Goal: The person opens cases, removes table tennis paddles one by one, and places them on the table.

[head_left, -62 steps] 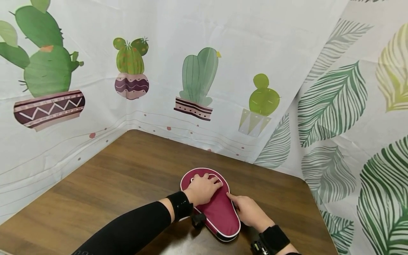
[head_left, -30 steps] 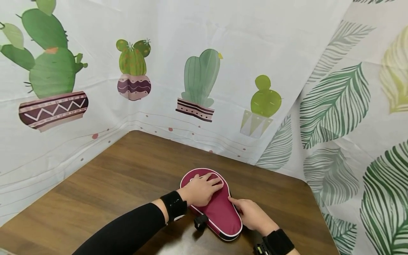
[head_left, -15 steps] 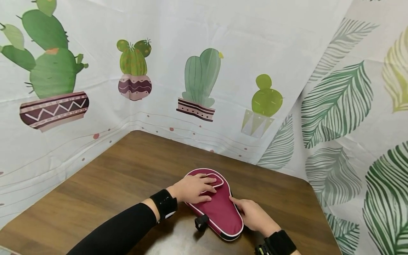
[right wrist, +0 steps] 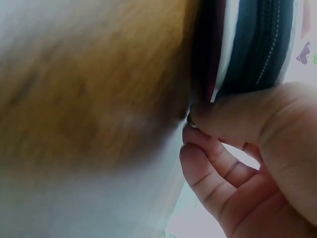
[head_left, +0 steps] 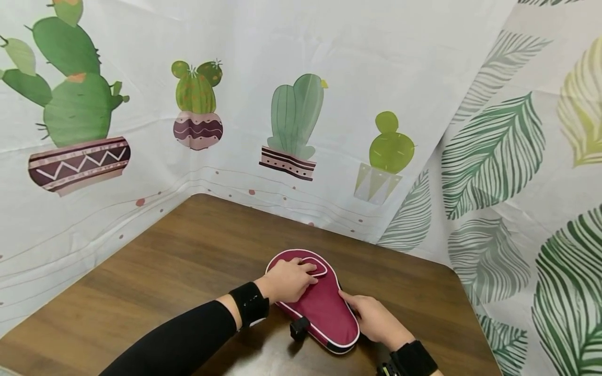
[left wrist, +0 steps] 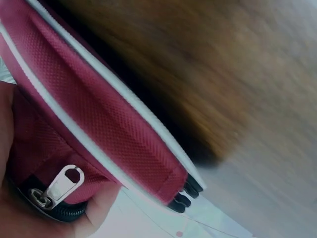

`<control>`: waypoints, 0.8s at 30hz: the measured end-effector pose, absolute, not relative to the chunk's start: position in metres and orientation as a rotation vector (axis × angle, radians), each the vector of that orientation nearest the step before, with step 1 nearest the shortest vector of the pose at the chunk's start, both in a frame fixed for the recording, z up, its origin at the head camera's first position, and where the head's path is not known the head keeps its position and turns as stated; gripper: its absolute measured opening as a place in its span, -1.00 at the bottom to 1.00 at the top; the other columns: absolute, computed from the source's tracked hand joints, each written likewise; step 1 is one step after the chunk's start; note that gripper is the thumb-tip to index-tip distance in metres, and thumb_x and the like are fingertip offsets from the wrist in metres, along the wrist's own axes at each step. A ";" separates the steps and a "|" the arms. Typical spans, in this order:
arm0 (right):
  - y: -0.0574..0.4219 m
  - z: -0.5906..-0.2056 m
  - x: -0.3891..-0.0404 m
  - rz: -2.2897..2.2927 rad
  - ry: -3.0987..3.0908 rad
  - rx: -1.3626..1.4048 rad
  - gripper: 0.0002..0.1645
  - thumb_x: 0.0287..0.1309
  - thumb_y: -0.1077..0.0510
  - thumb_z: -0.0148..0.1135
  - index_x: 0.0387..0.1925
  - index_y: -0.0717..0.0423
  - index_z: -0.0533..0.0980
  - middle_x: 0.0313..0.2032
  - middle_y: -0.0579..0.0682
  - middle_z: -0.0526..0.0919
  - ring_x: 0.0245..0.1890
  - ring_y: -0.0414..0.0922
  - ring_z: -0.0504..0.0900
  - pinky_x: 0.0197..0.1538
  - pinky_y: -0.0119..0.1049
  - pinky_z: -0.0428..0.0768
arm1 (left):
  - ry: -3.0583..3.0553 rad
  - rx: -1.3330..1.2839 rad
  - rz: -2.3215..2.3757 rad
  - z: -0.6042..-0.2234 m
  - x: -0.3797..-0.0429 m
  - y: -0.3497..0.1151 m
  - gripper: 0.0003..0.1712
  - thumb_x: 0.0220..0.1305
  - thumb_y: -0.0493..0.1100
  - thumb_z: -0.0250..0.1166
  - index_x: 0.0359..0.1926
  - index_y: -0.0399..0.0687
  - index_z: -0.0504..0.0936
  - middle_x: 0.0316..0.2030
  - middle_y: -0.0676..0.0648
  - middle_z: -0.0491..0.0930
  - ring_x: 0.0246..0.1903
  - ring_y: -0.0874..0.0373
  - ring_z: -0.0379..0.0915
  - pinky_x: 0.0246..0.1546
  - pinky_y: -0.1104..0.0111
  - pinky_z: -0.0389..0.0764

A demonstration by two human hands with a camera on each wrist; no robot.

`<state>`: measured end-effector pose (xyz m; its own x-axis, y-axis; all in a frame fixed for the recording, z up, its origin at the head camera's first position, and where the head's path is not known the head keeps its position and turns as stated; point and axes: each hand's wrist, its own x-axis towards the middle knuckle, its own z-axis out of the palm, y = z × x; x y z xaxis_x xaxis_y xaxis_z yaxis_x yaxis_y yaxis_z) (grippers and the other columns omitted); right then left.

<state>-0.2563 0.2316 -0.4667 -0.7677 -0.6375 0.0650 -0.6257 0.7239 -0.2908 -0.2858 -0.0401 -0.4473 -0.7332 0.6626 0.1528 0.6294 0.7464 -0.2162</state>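
A maroon table tennis paddle case point(head_left: 324, 308) with white piping lies on the table, its round end farther away. My left hand point(head_left: 286, 280) grips the small raised pocket point(left wrist: 44, 144) on that end. In the left wrist view, fingers curve round the pocket beside its silver zipper pull point(left wrist: 64, 184). Along the case's right side, my right hand point(head_left: 373, 316) has thumb and forefinger pressed together at the edge. A small metallic glint point(right wrist: 190, 120) shows at those fingertips, just below the black zipper band point(right wrist: 252, 44), consistent with the case's zipper pull.
A black strap loop point(head_left: 299, 329) sticks out from the case's lower left edge. The brown wooden table point(head_left: 178, 256) has a back edge against a white curtain point(head_left: 244, 52) printed with cacti and leaves. Both wrists wear black bands.
My left hand has shifted slightly left, and its spread fingers have drawn in over the pocket, uncovering more of the case. The right hand and the case have hardly moved.
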 end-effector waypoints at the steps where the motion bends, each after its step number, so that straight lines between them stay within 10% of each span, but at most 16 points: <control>1: 0.231 -0.466 -0.255 -0.459 2.883 -1.059 -0.40 0.31 0.28 0.22 0.37 0.20 0.41 0.15 0.07 0.66 0.12 -0.04 0.64 0.12 -0.10 0.61 | -2.729 -1.012 0.231 -0.448 -0.286 -0.039 -0.62 0.47 0.04 0.10 0.20 0.50 0.63 0.30 0.13 0.49 0.19 -0.01 0.50 -0.18 0.12 0.71; 24: 0.237 -0.469 -0.250 -0.258 2.991 -1.127 -0.33 0.25 0.35 0.21 0.40 0.14 0.38 -0.01 -0.02 0.70 -0.02 -0.12 0.67 0.01 -0.20 0.63 | -2.784 -0.874 0.295 -0.450 -0.283 -0.035 -0.64 0.41 0.05 0.16 0.16 0.48 0.66 0.26 0.09 0.53 0.09 -0.03 0.51 -0.37 0.11 0.68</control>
<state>-0.2500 0.2373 -0.4693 -0.7510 -0.6498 0.1172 -0.6603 0.7402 -0.1273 -0.2832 -0.0354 -0.4501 -0.8027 0.5804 0.1371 0.5388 0.8044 -0.2503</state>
